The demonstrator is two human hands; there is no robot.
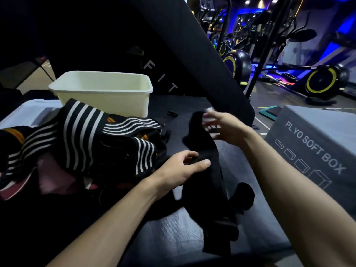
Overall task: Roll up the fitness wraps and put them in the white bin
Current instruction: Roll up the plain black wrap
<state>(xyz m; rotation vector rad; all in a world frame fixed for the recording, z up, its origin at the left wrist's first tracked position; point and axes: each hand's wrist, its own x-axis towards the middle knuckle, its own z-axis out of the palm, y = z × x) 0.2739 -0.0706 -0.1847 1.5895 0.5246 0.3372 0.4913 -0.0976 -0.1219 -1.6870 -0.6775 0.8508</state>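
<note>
At frame centre we see a black wrap (pixel 208 166) draped over the worktop (pixel 173 234); our left hand (pixel 183 168) pinches its middle, our blurred right hand (pixel 221 128) hovers released near its top; white bin (pixel 104 93) upper left

A plain black wrap (pixel 208 170) hangs unrolled between my grips, a striped black-and-white wrap pile (pixel 86 135) heaped left of them, the white bin (pixel 104 91) beyond, upright.

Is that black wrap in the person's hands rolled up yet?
Not yet. The black wrap hangs as a long loose strip from the left hand down to the mat.
</note>
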